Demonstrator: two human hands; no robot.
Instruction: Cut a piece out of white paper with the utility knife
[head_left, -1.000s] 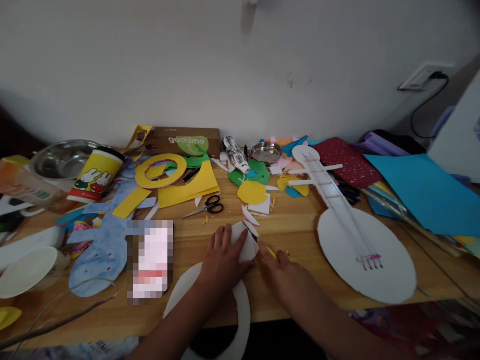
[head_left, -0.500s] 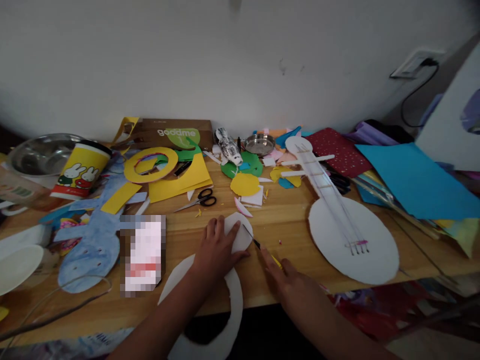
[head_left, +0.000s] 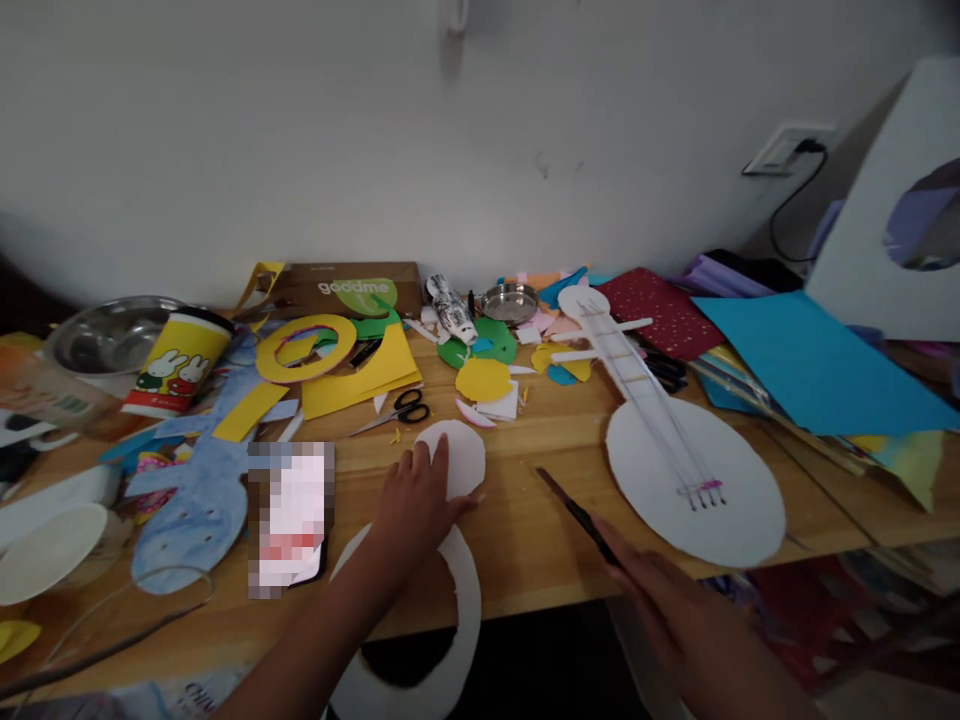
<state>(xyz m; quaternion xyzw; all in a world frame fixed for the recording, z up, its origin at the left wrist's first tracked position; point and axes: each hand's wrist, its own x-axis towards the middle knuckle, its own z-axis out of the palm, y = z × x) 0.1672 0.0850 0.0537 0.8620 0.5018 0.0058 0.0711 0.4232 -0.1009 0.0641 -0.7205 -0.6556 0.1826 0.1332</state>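
Observation:
My left hand (head_left: 416,500) lies flat on a small white paper disc (head_left: 457,455) on the wooden table (head_left: 540,540), fingers spread over its left part. Under my left forearm sits a large white paper ring (head_left: 457,610) with a cut-out centre. My right hand (head_left: 675,610) hovers near the table's front edge and holds a thin dark blade-like tool (head_left: 574,512) that points up and left, apart from the disc.
A white cardboard guitar shape (head_left: 675,460) lies right of my hands. Black scissors (head_left: 401,410), yellow paper pieces (head_left: 360,370), a yellow ring (head_left: 304,345), a cartoon cup (head_left: 172,360), a blue paper cut-out (head_left: 195,490) and a blue sheet (head_left: 810,370) crowd the table.
My right hand has pulled the tool back, right and toward the table edge, away from the white disc. My left hand stays pressed on the disc, which now lies flat and round.

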